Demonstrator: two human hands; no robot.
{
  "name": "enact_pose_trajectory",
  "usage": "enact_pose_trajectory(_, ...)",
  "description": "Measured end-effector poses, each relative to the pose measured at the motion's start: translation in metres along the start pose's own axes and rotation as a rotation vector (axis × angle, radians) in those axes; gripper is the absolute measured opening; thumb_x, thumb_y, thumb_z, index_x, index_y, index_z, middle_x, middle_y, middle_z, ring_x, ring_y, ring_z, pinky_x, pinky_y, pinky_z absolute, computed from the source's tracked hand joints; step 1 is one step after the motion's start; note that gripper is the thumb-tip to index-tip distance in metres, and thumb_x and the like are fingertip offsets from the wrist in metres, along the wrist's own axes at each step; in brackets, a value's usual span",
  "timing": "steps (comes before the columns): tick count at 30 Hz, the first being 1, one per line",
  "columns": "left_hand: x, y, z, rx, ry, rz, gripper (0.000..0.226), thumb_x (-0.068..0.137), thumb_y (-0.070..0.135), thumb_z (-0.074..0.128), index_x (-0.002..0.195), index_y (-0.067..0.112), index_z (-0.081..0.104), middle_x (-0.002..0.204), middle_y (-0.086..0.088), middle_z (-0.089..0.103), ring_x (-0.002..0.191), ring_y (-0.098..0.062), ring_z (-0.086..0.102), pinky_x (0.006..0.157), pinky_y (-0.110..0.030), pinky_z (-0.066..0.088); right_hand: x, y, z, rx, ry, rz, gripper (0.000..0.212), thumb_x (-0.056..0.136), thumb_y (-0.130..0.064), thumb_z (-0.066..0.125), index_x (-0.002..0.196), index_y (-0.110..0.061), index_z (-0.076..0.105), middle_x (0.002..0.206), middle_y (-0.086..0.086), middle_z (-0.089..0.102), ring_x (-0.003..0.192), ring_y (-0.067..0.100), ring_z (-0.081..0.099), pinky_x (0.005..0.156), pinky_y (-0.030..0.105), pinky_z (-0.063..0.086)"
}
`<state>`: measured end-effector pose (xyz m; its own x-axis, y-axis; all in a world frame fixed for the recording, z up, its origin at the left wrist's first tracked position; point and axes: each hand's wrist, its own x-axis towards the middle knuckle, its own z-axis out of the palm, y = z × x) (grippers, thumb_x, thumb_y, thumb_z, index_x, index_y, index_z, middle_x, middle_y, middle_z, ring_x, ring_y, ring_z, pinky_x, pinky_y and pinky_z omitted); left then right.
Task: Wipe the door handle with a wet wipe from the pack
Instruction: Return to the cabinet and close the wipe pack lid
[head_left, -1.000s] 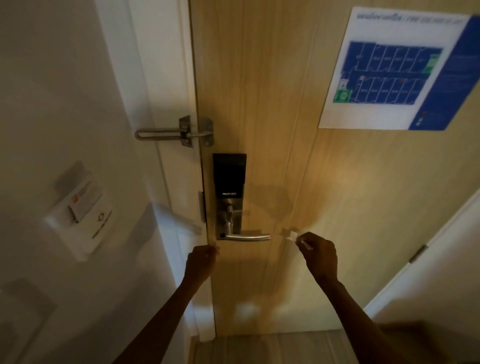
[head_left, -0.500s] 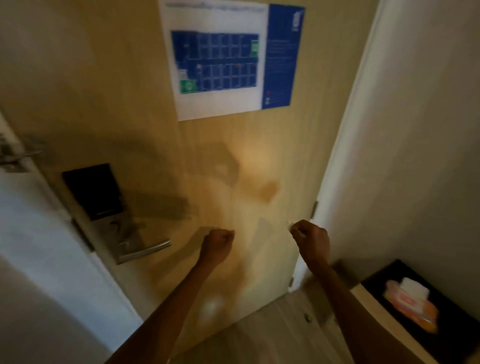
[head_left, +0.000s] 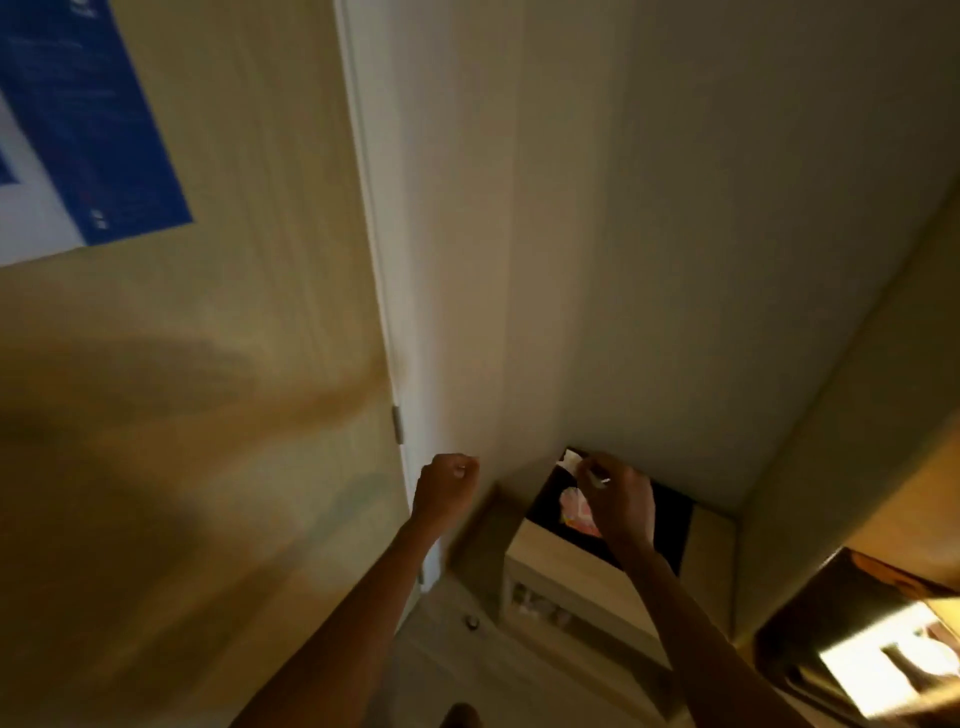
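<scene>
while both arms reach forward:
right hand (head_left: 618, 501): pinching a small white wipe (head_left: 571, 460) over the pack (head_left: 574, 512) on a black-topped cabinet (head_left: 670, 514)
left hand (head_left: 447, 488): fisted, empty
door handle: out of view

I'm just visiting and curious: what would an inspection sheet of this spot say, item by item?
Surface: dark top of a low wooden cabinet in the corner.
Job's things: wet wipe pack, pinkish, lying on that top; door handle not in view.
Clutter: small blurred items in the cabinet's open shelf.
Grips: left hand a closed fist, nothing seen in it; right hand over the pack, pinching a small white piece.
Cables: nothing seen.
Surroundings: wooden door with blue poster, pale wall.
</scene>
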<state>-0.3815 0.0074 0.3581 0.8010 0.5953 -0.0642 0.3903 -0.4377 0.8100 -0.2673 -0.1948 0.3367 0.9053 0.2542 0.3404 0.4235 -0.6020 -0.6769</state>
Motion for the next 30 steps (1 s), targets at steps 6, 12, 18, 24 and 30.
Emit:
enact_pose_trajectory(6, 0.039, 0.032, 0.069, 0.047, -0.160, 0.125, 0.029, 0.096, 0.029, 0.052, 0.096, 0.008, 0.072, 0.095, -0.012, 0.074, 0.093, -0.029, 0.069, 0.078, -0.030, 0.052, 0.027, 0.052, -0.020, -0.017, 0.113, 0.113, 0.008, 0.083, -0.025, 0.068, 0.075, -0.024, 0.067, 0.077, -0.003, 0.070, 0.065, 0.013, 0.060, 0.047, 0.022, 0.036)
enact_pose_trajectory(12, 0.083, 0.032, 0.139, 0.077, -0.221, 0.178, 0.033, 0.096, 0.027, 0.052, 0.079, 0.004, 0.068, 0.085, -0.019, 0.072, 0.086, -0.033, 0.068, 0.071, -0.034, 0.048, 0.047, 0.113, -0.004, -0.053, 0.185, 0.222, 0.009, 0.084, -0.025, 0.067, 0.077, -0.020, 0.067, 0.078, 0.000, 0.070, 0.064, 0.014, 0.060, 0.049, 0.029, 0.047)
enact_pose_trajectory(18, 0.135, 0.012, 0.216, 0.079, -0.263, 0.158, 0.037, 0.096, 0.027, 0.050, 0.081, -0.002, 0.068, 0.090, -0.023, 0.072, 0.088, -0.035, 0.068, 0.073, -0.039, 0.050, 0.078, 0.193, 0.030, -0.081, 0.204, 0.307, 0.005, 0.085, -0.024, 0.064, 0.081, -0.022, 0.067, 0.077, 0.001, 0.070, 0.061, 0.017, 0.062, 0.045, 0.026, 0.044)
enact_pose_trajectory(24, 0.190, -0.013, 0.280, 0.102, -0.298, 0.161, 0.037, 0.098, 0.028, 0.048, 0.091, -0.001, 0.070, 0.098, -0.023, 0.071, 0.095, -0.036, 0.067, 0.074, -0.036, 0.048, 0.106, 0.267, 0.062, -0.058, 0.183, 0.375, 0.007, 0.089, -0.015, 0.059, 0.083, -0.015, 0.064, 0.073, 0.004, 0.066, 0.057, 0.007, 0.056, 0.044, 0.022, 0.033)
enact_pose_trajectory(30, 0.228, -0.038, 0.329, 0.139, -0.397, 0.102, 0.040, 0.100, 0.027, 0.045, 0.085, -0.004, 0.067, 0.089, -0.025, 0.068, 0.085, -0.036, 0.066, 0.063, -0.029, 0.042, 0.133, 0.335, 0.097, -0.084, 0.207, 0.447, 0.011, 0.085, -0.017, 0.066, 0.095, -0.013, 0.066, 0.088, 0.008, 0.070, 0.074, 0.020, 0.065, 0.063, 0.038, 0.056)
